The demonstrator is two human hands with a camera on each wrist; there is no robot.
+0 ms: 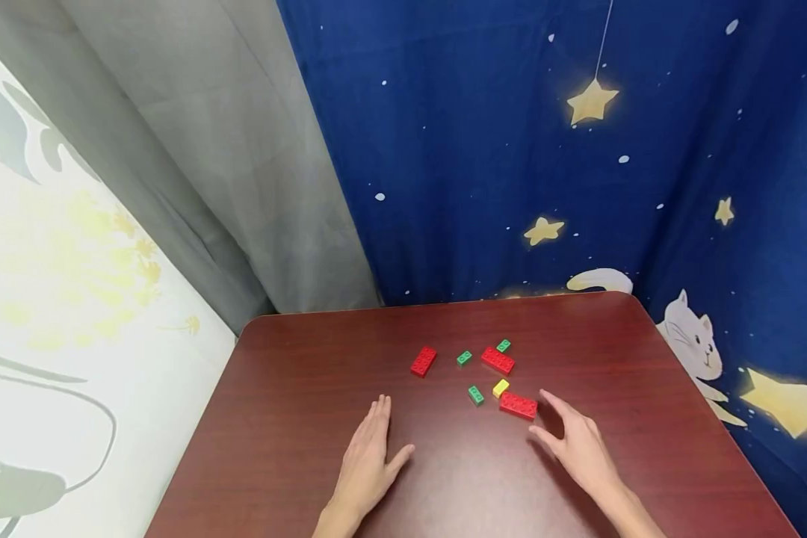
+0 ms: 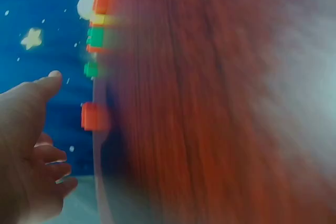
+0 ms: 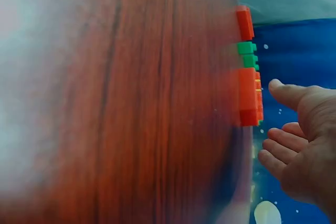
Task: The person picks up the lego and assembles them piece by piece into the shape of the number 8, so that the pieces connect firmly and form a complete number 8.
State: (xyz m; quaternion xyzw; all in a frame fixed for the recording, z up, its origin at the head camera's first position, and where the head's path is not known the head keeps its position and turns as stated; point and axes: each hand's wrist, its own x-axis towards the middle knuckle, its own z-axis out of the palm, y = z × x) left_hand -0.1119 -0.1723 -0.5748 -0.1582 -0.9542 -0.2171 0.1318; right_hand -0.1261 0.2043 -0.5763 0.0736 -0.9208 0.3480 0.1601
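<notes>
Three red toy bricks lie apart on the table: one on the left, one toward the back and one at the front right. A yellow brick sits just behind the front red one. Among them are small green bricks, one in front, one in the middle and one at the back. My right hand is just right of the front red brick, thumb and fingers spread, holding nothing. My left hand is empty too, fingers extended, in front of the left red brick.
The dark red-brown wooden table has rounded back corners. Behind it hang a grey curtain and a blue curtain with stars. A white patterned surface stands on the left.
</notes>
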